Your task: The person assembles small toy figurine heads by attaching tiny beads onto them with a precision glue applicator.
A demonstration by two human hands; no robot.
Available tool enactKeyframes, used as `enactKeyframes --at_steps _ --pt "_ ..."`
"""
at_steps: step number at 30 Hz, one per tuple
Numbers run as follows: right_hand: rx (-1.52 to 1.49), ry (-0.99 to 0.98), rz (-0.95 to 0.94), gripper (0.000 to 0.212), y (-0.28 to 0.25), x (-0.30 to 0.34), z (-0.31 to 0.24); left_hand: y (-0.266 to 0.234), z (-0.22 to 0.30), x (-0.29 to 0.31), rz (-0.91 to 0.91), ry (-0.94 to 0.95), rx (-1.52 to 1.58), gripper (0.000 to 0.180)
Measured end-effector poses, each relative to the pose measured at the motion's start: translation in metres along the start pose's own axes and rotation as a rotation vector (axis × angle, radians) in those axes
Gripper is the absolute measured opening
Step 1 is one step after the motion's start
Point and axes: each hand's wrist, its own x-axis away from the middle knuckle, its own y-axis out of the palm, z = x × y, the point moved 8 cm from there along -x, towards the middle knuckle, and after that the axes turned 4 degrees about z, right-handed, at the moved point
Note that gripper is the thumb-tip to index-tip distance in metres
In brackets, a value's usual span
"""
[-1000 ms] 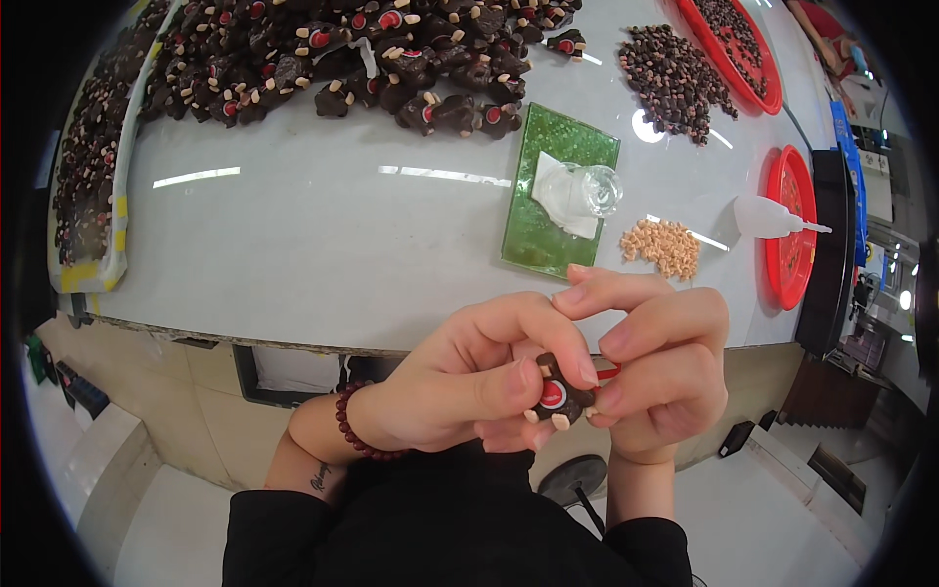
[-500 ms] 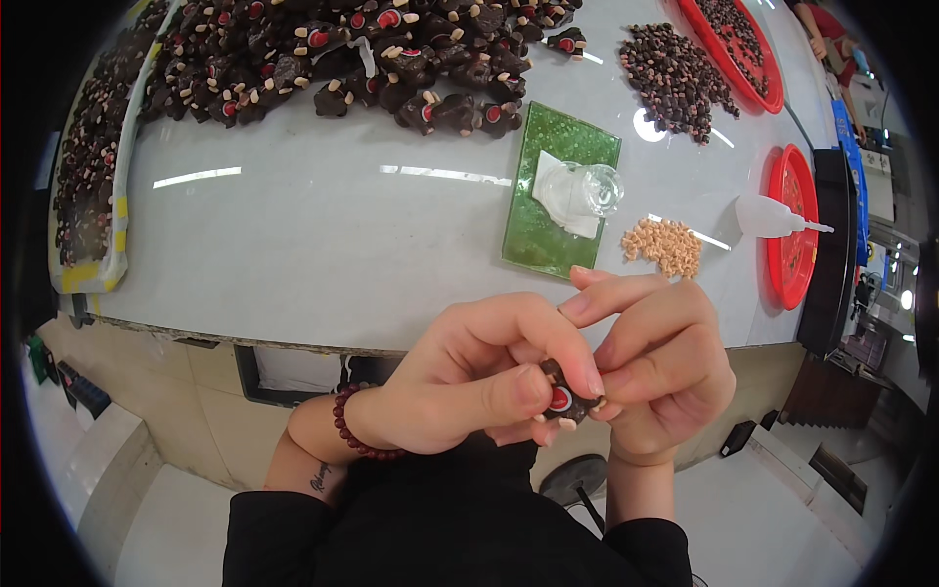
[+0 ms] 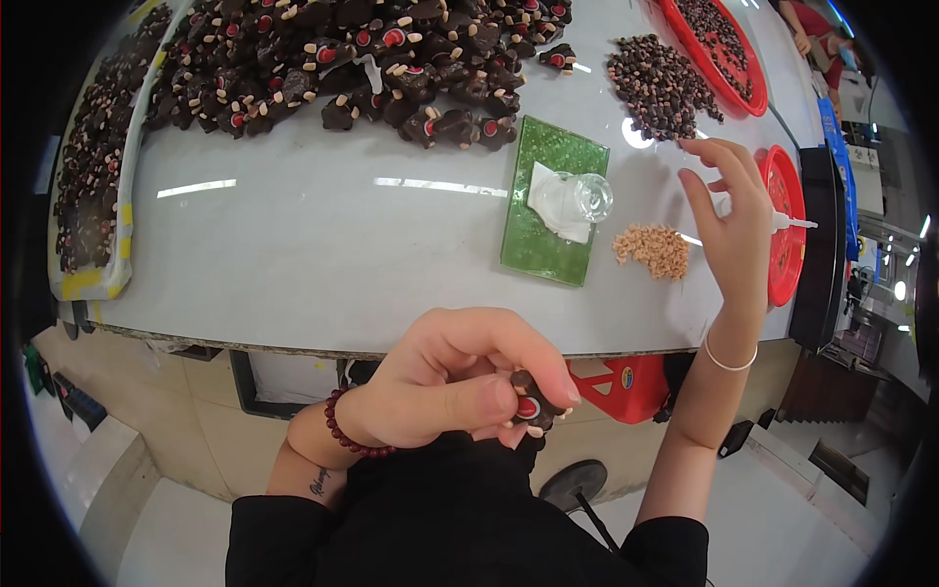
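My left hand [image 3: 450, 377] is closed around a small dark brown figurine [image 3: 529, 403], held near the table's front edge. The figurine has a red round spot ringed in white and pale beige nubs. My right hand [image 3: 734, 220] is stretched out over the right of the table, thumb and fingers apart, with nothing visible between them. Its fingertips are at the near edge of a heap of small dark and pinkish pieces [image 3: 655, 83]. Left of that hand lies a small pile of beige pieces [image 3: 652, 251]. Partly hidden behind the hand is a white squeeze bottle [image 3: 794, 223] with a thin nozzle.
A green board [image 3: 543, 259] carries a white tissue [image 3: 556, 207] and a small clear cup [image 3: 594, 199]. Many similar figurines [image 3: 430, 83] are heaped at the back. Red trays [image 3: 754, 106] stand at right, and a long tray [image 3: 119, 249] of pieces at left.
My right hand has let go of the figurine and moved forward and right to the dark pieces. My left hand keeps the figurine, slightly farther left.
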Motion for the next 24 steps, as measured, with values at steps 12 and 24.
enactKeyframes --at_steps 12,24 --pt "0.083 0.033 -0.14 0.01 0.027 -0.005 0.011 0.001 0.01 0.002 0.065 0.088 -0.205 0.024" --pt "-0.851 -0.197 -0.003 0.037 0.001 0.055 -0.127 0.001 0.011 -0.001 0.037 0.214 -0.586 0.02"
